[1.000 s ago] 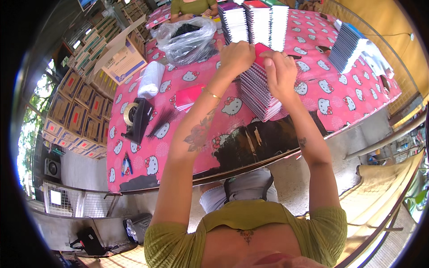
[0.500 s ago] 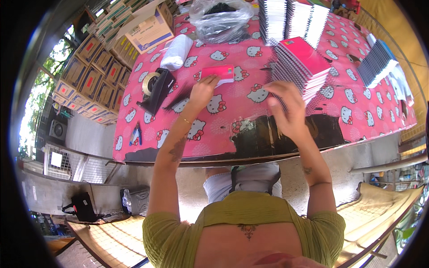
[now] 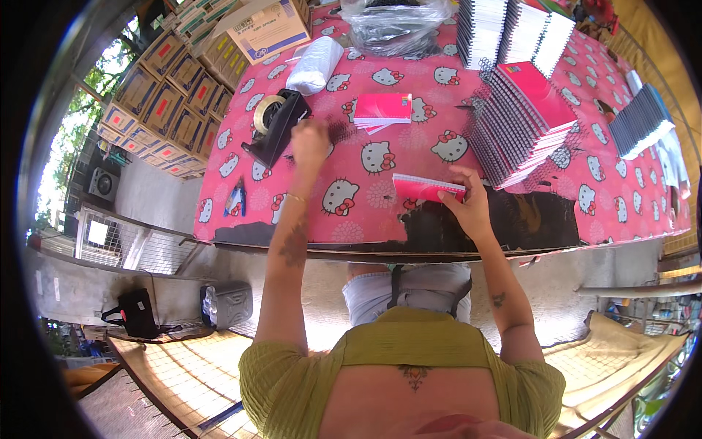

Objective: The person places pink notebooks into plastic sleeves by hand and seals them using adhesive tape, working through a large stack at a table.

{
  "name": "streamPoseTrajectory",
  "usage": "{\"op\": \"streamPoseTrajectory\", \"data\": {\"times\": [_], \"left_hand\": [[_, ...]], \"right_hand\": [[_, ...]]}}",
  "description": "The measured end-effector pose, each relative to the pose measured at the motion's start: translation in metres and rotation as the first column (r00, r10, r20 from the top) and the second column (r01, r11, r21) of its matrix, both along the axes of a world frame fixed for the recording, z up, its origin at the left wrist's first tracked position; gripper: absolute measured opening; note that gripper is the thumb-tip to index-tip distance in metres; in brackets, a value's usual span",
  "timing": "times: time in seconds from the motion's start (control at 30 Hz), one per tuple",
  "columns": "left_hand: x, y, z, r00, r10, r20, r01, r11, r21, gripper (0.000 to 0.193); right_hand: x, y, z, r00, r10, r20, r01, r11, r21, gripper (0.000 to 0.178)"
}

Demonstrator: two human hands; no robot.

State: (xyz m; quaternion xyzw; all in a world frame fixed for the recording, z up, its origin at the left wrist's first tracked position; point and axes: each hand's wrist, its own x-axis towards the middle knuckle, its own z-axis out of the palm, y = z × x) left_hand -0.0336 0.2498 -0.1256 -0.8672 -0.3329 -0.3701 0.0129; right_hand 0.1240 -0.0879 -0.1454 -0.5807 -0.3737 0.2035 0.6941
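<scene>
My right hand (image 3: 469,203) grips a small pink spiral notebook (image 3: 424,189), tilted above the table's near part, thumb on the cover. My left hand (image 3: 310,139) is closed, fingers curled, right beside a black tape dispenser (image 3: 281,132) with a roll of clear tape (image 3: 268,114). Whatever those fingers hold, if anything, is hidden. Farther off, between the hands, a few pink notebooks (image 3: 384,107) lie in a small, uneven pile. A tall stack of pink spiral notebooks (image 3: 523,121) stands beyond my right hand.
White-paged spiral notebooks (image 3: 504,33) stand at the back, beside a plastic bag (image 3: 398,29). Dark-spined notebooks (image 3: 642,121) lie at far right. A white roll (image 3: 315,64), an open carton (image 3: 270,33) and a blue-handled cutter (image 3: 235,199) are leftward. Boxes (image 3: 164,99) are stacked beyond the table.
My left hand has left the pink notebooks and moved left to the tape dispenser. My right hand, empty before, now holds a notebook nearer to me. The view has shifted slightly.
</scene>
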Motion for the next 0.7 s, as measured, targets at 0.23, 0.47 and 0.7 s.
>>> {"op": "streamPoseTrajectory", "data": {"times": [0.23,0.47,0.7], "left_hand": [[-0.012,0.048,0.004,0.996,-0.088,0.014,0.089,0.975,-0.203,0.015],[-0.018,-0.118,0.04,0.813,-0.537,0.225,0.582,0.736,-0.345,0.022],[-0.034,-0.145,0.031,0.846,-0.483,0.225,0.526,0.685,-0.504,0.014]], "right_hand": [[-0.004,0.006,0.006,0.986,0.164,-0.039,-0.167,0.976,-0.139,0.023],[-0.001,0.002,-0.002,0.984,0.18,-0.011,-0.18,0.977,-0.112,0.028],[-0.006,0.004,0.0,0.982,0.189,-0.009,-0.189,0.976,-0.106,0.026]]}}
